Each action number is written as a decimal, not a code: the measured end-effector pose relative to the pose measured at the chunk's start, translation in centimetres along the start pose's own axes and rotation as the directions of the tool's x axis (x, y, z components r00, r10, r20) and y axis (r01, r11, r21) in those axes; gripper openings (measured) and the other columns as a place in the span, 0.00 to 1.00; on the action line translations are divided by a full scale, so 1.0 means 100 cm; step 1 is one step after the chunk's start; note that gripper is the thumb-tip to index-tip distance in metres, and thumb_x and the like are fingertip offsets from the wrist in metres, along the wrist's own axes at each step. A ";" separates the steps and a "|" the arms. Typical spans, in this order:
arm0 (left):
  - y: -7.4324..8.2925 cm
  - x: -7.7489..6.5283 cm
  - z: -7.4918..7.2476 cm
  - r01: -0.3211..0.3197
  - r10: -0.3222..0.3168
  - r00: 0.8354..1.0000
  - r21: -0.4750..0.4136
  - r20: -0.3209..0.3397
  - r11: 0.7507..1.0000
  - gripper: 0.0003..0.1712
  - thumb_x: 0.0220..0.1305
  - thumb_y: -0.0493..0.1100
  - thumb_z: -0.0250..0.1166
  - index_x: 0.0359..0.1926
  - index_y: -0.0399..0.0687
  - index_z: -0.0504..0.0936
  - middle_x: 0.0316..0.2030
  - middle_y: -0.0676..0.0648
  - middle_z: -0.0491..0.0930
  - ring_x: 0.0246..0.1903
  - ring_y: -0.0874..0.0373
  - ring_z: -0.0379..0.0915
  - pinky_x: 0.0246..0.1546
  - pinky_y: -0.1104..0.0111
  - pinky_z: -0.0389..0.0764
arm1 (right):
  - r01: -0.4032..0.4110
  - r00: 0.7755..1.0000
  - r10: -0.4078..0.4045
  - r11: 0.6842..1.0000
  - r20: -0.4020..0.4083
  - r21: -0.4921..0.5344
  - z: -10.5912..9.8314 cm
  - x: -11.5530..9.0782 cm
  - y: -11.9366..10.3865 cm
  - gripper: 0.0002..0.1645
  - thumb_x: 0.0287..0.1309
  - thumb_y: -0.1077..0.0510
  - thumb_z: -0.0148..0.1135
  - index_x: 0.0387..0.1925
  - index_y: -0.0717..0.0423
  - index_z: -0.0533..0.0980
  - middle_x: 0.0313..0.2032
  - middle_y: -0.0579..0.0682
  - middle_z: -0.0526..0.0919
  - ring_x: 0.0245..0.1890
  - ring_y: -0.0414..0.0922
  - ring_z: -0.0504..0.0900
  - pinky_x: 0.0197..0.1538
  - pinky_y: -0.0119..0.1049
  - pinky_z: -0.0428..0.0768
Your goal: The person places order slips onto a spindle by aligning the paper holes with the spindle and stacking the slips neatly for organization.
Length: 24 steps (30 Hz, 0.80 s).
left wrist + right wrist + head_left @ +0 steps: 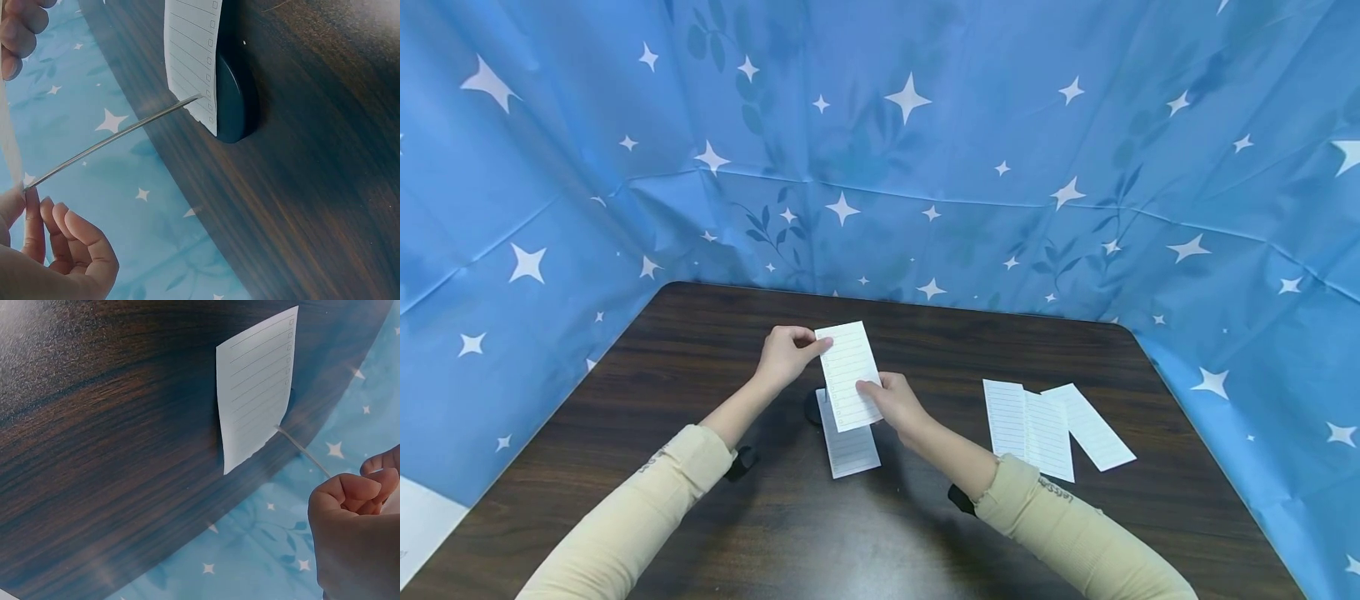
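Note:
Between both hands a lined checklist sheet (850, 367) is held up over the table. My left hand (784, 357) pinches its upper left corner between thumb and fingers. Lower down, my right hand (897, 403) grips the right edge, thumb on the printed face. A thin metal spike (112, 142) rises from a round black base (240, 97); its upper end meets the held sheet's edge at the left fingertips in the left wrist view. Low on the spike, a second checklist sheet (256, 394) is pierced near one end and lies over part of the base.
To the right on the dark wood table (925, 517) lie several more lined sheets (1030, 429), two of them side by side and another slanted sheet (1093, 429) partly overlapped. Behind the table hangs a blue curtain (880, 167) with white stars.

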State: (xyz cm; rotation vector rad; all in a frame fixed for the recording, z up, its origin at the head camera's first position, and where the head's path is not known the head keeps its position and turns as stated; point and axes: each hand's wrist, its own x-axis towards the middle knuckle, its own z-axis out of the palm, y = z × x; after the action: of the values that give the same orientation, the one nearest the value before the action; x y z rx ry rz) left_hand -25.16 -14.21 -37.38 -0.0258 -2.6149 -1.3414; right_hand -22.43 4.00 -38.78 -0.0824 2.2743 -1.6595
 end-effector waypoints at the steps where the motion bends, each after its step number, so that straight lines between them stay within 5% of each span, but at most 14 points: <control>1: 0.000 -0.001 0.000 -0.003 0.003 1.000 -0.002 0.001 1.000 0.15 0.59 0.46 0.66 0.30 0.35 0.84 0.27 0.41 0.81 0.24 0.58 0.66 0.25 0.71 0.67 | 0.001 1.000 -0.001 1.000 0.002 0.001 0.000 0.000 0.000 0.19 0.66 0.56 0.50 0.48 0.67 0.76 0.37 0.59 0.84 0.27 0.39 0.80 0.31 0.35 0.75; 19: -0.003 -0.003 -0.002 -0.017 0.017 1.000 0.024 0.010 1.000 0.16 0.60 0.46 0.66 0.30 0.35 0.84 0.26 0.41 0.82 0.22 0.58 0.65 0.23 0.71 0.66 | 0.017 1.000 -0.017 1.000 0.019 0.003 0.001 -0.005 0.000 0.19 0.66 0.57 0.50 0.49 0.67 0.75 0.39 0.60 0.84 0.30 0.41 0.82 0.34 0.36 0.78; 24: -0.006 -0.003 -0.002 0.021 -0.020 0.999 -0.027 0.033 0.999 0.16 0.60 0.46 0.65 0.33 0.33 0.84 0.30 0.37 0.83 0.23 0.61 0.68 0.24 0.73 0.70 | 0.011 1.000 -0.011 1.000 0.022 0.011 0.001 -0.005 0.001 0.19 0.66 0.57 0.49 0.49 0.68 0.75 0.39 0.61 0.84 0.31 0.42 0.83 0.33 0.34 0.78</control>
State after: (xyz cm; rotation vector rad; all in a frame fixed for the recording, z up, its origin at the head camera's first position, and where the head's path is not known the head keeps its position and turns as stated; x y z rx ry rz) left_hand -24.89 -14.71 -37.80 -0.0253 -2.6311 -1.3949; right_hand -21.92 4.01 -38.77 -0.1104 2.2522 -1.6682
